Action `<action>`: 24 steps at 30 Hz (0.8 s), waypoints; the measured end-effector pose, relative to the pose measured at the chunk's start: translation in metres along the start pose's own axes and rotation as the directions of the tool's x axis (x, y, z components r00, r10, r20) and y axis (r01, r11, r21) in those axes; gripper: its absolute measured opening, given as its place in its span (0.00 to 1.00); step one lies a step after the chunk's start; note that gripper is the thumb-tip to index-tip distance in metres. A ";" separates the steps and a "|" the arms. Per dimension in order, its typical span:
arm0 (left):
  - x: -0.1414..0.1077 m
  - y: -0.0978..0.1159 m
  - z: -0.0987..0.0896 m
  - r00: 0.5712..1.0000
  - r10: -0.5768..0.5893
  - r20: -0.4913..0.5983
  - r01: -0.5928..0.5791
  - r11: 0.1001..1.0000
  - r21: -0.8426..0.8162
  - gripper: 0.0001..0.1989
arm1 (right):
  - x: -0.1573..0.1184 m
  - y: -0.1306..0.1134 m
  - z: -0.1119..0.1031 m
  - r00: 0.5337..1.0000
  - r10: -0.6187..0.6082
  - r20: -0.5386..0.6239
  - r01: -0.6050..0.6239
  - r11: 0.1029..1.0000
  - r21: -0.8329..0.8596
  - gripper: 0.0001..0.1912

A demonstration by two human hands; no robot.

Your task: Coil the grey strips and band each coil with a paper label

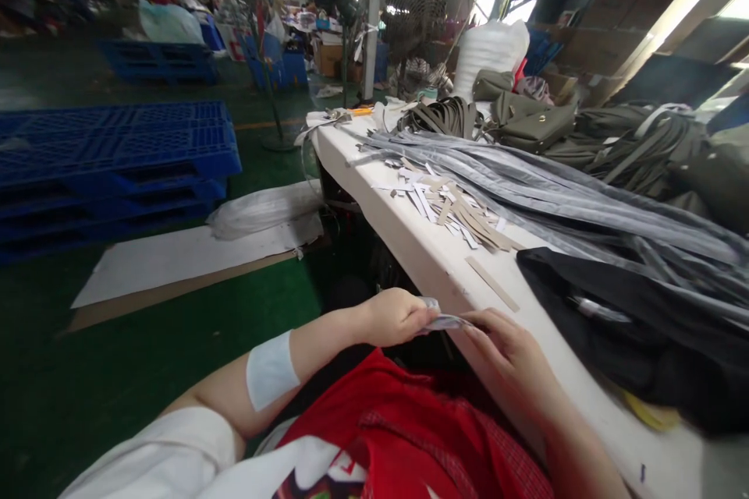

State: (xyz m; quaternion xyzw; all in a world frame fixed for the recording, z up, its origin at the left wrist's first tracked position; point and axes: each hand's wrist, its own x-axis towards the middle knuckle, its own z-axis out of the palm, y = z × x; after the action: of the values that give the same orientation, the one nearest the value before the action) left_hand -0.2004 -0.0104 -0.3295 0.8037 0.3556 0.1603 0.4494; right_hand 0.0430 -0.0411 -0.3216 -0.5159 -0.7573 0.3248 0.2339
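Observation:
My left hand (401,317) is closed, with thumb and fingers pinching a shiny grey strip (445,322) that looks like thin plastic. The strip's other end is pinched by my right hand (508,351), so it spans the short gap between both hands. They are in front of my body, at the near edge of the white table (436,269). A single flat beige card strip (492,284) lies on the tabletop just beyond my right hand. Past it is a loose pile of white and beige card strips (450,207).
Long grey straps in clear plastic (544,179) run along the table. Black fabric (637,327) lies at the right, with a yellow tape roll (652,412) partly under it. Olive bags (530,117) are heaped behind. Blue pallets (111,148) and a white sheet (193,257) are on the floor.

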 end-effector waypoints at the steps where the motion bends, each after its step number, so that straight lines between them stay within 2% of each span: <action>1: -0.001 0.000 -0.002 0.993 -0.058 0.099 0.070 0.989 -0.130 0.35 | 0.002 0.006 0.001 1.000 -0.013 0.012 0.014 0.996 -0.090 0.16; 2: -0.002 -0.001 -0.003 0.976 -0.091 0.197 0.139 0.959 -0.246 0.36 | 0.003 0.010 0.004 1.000 -0.016 0.025 0.020 0.986 -0.163 0.17; 4: -0.004 -0.003 -0.005 0.937 -0.076 0.340 0.223 0.880 -0.419 0.36 | 0.002 0.015 0.013 0.998 -0.018 0.060 0.033 0.968 -0.248 0.18; 6: -0.004 -0.005 -0.004 0.925 -0.010 0.381 0.235 0.800 -0.552 0.35 | 0.000 0.014 0.025 0.998 -0.034 0.051 0.046 0.969 -0.245 0.19; 8: -0.003 -0.006 -0.003 0.940 0.019 0.340 0.226 0.710 -0.667 0.35 | -0.003 0.011 0.035 0.999 -0.052 -0.015 0.049 0.988 -0.149 0.21; 10: -0.001 -0.007 -0.001 0.958 -0.001 0.286 0.225 0.622 -0.750 0.34 | -0.007 0.006 0.040 0.994 -0.047 -0.094 0.045 0.999 -0.025 0.23; 12: 0.001 -0.008 -0.001 0.963 -0.038 0.266 0.244 0.540 -0.806 0.33 | -0.009 0.003 0.042 0.990 -0.033 -0.138 0.037 0.999 0.030 0.20; 15: 0.006 -0.010 -0.001 0.961 -0.041 0.272 0.267 0.377 -0.887 0.31 | -0.010 0.000 0.046 0.989 0.004 -0.150 -0.001 1.000 0.017 0.18; 17: 0.011 -0.008 0.002 0.963 -0.001 0.271 0.264 0.237 -0.935 0.33 | -0.010 -0.002 0.055 0.992 0.010 -0.122 0.000 0.996 0.084 0.19; 19: 0.016 -0.004 0.009 0.974 0.018 0.228 0.225 0.093 -0.970 0.34 | -0.010 -0.004 0.069 0.992 0.017 -0.122 0.010 0.976 0.216 0.21; 21: 0.020 0.001 0.020 0.988 -0.003 0.155 0.155 -0.020 -0.988 0.32 | -0.009 -0.003 0.083 0.982 0.066 -0.175 0.000 0.935 0.355 0.23; 23: 0.020 0.003 0.032 0.995 -0.029 0.096 0.094 -0.082 -0.992 0.29 | -0.008 0.001 0.089 0.969 0.122 -0.215 -0.013 0.893 0.449 0.23; 24: 0.018 0.003 0.037 0.995 -0.039 0.088 0.084 -0.085 -0.993 0.27 | -0.008 0.004 0.086 0.969 0.134 -0.209 -0.020 0.881 0.472 0.23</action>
State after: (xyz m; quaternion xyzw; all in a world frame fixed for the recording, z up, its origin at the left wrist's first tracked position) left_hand -0.1649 -0.0207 -0.3487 0.1995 0.1524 0.3369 0.9074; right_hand -0.0109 -0.0688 -0.3836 -0.5092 -0.6027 0.4426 0.4260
